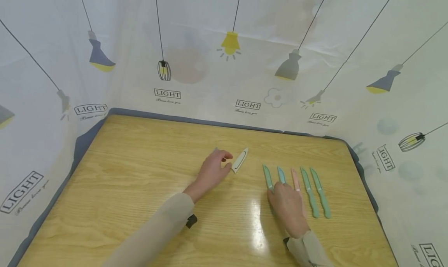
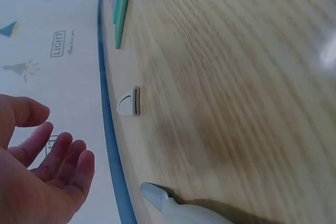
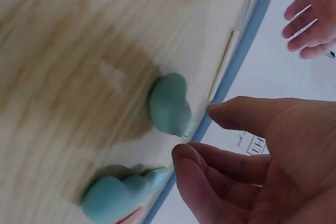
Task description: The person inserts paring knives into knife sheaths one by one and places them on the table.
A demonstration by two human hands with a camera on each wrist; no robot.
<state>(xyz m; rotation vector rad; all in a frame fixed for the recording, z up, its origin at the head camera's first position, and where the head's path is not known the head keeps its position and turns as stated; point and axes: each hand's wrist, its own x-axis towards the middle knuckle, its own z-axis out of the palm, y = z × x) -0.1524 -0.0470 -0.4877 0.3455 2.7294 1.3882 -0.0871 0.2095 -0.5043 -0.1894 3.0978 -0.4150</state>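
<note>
My left hand [image 1: 214, 168] hovers above the table, fingers loosely curved and holding nothing. Just right of it lies a white blade sheath [image 1: 240, 160]. A knife with a whitish handle [image 2: 194, 213] and grey blade lies near the left hand, mostly hidden in the head view. Over the row of knives is my right hand [image 1: 287, 205], its thumb and fingers bent but apart. Closest to those fingertips is the leftmost green knife [image 3: 169, 103]. The blue knife [image 1: 281, 174] and pink knife [image 1: 295, 177] are partly covered by this hand.
Two more green knives, an inner one [image 1: 309, 193] and an outer one [image 1: 321, 195], lie side by side at the right end of the row. A wooden table [image 1: 133, 173] carries everything. Behind its dark blue edge [image 1: 196, 123] hangs a white curtain [image 1: 203, 92] printed with lamps.
</note>
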